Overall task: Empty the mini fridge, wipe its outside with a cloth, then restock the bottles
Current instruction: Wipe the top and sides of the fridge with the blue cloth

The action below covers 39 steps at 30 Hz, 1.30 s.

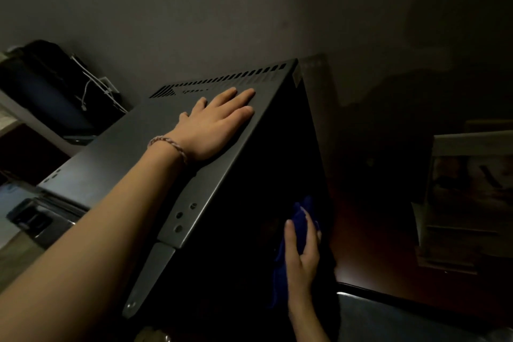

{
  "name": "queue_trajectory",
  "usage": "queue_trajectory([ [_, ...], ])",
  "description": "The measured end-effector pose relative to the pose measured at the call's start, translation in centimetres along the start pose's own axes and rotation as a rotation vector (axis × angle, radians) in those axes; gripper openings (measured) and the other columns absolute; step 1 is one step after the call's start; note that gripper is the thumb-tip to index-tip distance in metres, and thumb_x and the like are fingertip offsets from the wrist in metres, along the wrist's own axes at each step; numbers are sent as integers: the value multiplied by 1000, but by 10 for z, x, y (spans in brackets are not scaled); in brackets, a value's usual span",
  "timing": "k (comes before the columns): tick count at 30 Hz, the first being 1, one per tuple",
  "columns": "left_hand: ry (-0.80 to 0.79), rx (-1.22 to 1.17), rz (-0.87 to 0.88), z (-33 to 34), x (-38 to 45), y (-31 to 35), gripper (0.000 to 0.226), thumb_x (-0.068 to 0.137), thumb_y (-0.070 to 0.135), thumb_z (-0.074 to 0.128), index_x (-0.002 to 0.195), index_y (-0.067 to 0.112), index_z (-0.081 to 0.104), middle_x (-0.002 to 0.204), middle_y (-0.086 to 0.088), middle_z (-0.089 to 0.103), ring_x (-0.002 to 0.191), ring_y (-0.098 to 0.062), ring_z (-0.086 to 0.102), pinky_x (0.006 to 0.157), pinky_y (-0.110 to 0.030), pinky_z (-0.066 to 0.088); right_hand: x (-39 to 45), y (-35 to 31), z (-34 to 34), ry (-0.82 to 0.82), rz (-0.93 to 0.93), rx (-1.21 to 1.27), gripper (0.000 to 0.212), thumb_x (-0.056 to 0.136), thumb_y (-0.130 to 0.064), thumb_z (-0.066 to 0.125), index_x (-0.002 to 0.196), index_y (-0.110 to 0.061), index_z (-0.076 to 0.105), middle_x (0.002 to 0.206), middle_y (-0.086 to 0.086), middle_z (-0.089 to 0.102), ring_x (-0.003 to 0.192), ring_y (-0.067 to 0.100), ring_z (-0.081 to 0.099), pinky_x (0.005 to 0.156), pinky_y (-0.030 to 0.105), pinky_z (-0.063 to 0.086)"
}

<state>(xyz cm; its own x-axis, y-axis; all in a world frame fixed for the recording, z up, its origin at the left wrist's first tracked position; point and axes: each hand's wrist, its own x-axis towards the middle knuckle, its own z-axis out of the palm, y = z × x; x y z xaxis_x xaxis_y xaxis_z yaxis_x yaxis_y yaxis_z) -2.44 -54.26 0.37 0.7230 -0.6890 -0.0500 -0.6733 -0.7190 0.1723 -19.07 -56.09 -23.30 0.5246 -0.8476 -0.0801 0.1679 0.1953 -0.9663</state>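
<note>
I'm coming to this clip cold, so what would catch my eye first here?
Probably the left hand, spread flat on the grey top of the mini fridge at centre, a braided bracelet on its wrist. Next, lower right, the right hand presses a deep blue cloth against the fridge's dark side. The room is dim.

Two bare forearms, no sleeves in sight.
A braided bracelet (166,144) of pale pink and white strands circles the wrist just behind the left hand (213,125).
</note>
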Motion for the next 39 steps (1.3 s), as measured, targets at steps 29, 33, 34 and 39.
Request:
queue_trajectory([
  [29,-1,20,55,1,17,-15,64,58,103,3,120,88,3,163,24,7,153,-25,4,118,-63,3,-66,82,-19,-47,11,-32,44,80,-76,52,123,-71,47,159,1,29,137,-18,24,121,32,27],
  [33,-14,14,54,-1,16,-17,63,64,97,5,126,83,5,163,24,7,153,-27,4,118,-63,4,-83,52,-5,22,-64,-35,47,87,-73,49,130,-57,53,157,-16,30,145,7,30,117,56,30],
  [34,-7,28,53,-1,15,-17,67,64,97,5,129,80,5,163,24,7,153,-27,4,118,-63,4,-86,35,0,10,-129,-14,47,90,-70,48,132,-51,55,158,-16,31,146,11,31,116,56,30],
  [39,15,57,15,2,7,-4,80,68,85,5,145,65,10,164,22,6,153,-29,4,116,-67,4,-91,-82,26,-116,-528,29,44,99,-58,43,135,-36,57,157,-1,36,150,28,25,118,47,26],
])
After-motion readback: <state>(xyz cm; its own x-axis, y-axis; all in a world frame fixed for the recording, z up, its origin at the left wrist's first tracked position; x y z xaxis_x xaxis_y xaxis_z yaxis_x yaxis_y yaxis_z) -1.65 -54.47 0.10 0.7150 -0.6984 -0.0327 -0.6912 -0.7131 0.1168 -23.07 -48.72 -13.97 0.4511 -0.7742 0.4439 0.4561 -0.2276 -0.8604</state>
